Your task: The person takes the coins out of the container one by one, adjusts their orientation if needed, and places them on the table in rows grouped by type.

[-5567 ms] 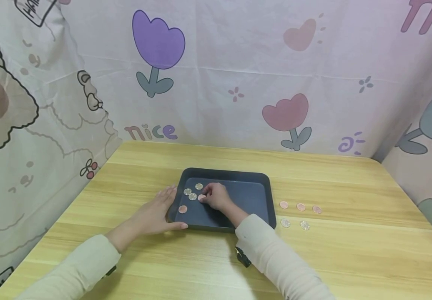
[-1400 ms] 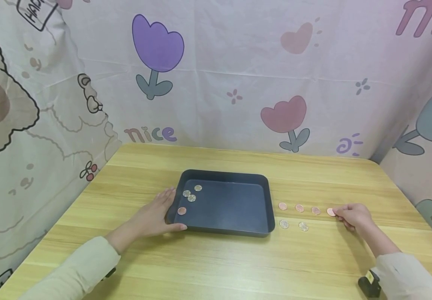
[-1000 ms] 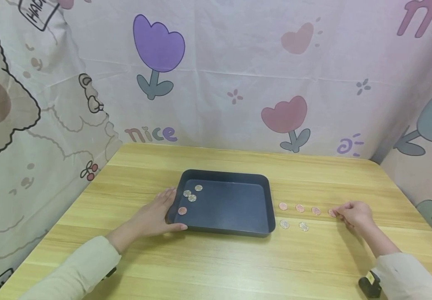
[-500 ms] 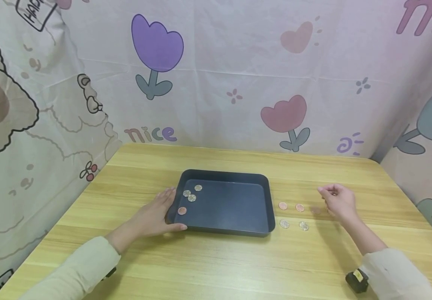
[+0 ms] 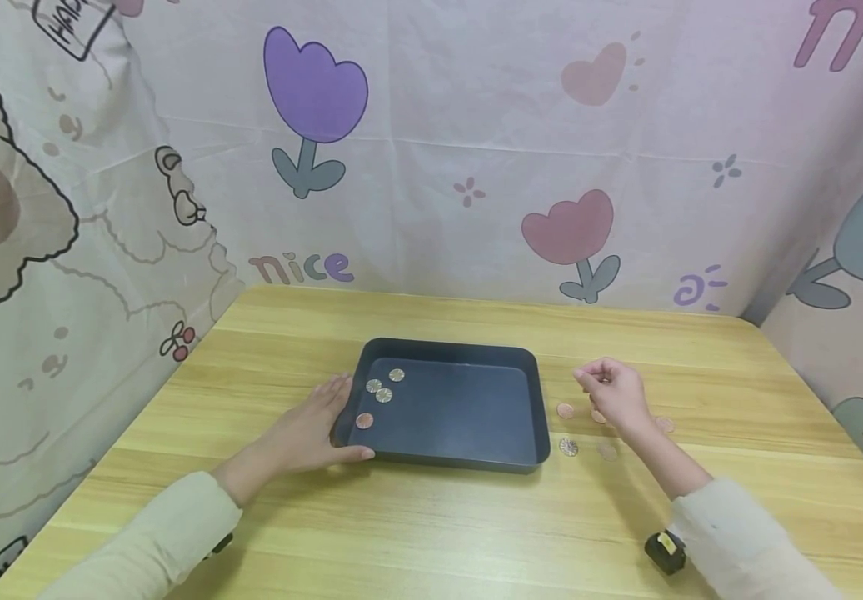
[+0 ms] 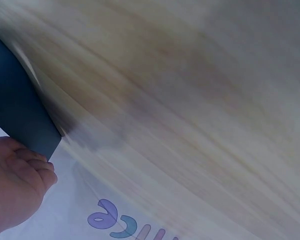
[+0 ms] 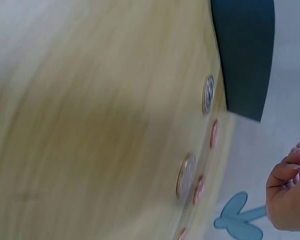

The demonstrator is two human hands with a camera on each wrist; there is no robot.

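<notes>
The dark baking tray (image 5: pixel 469 408) lies on the table. Inside, toward its left end, are three silvery coins (image 5: pixel 384 396) and one copper coin (image 5: pixel 364 421). My left hand (image 5: pixel 311 425) rests against the tray's left side, its fingers stretched along the wall and the thumb at the front edge. In the air right of the tray is my right hand (image 5: pixel 615 392), fingers curled and fingertips together, with no coin visible in them. Below it a row of copper coins (image 5: pixel 566 411) lies on the table, partly hidden by hand and wrist. Two silvery coins (image 5: pixel 568 447) form a nearer row.
The wooden table (image 5: pixel 431 533) extends around the tray. A patterned cloth (image 5: pixel 431 167) hangs behind it and along both sides. A small black camera (image 5: pixel 665 552) sits at the right wrist.
A copper coin from the tray now lies at the right end of the copper row. My right hand has let go of it and moved left toward the tray. The left hand stays put.
</notes>
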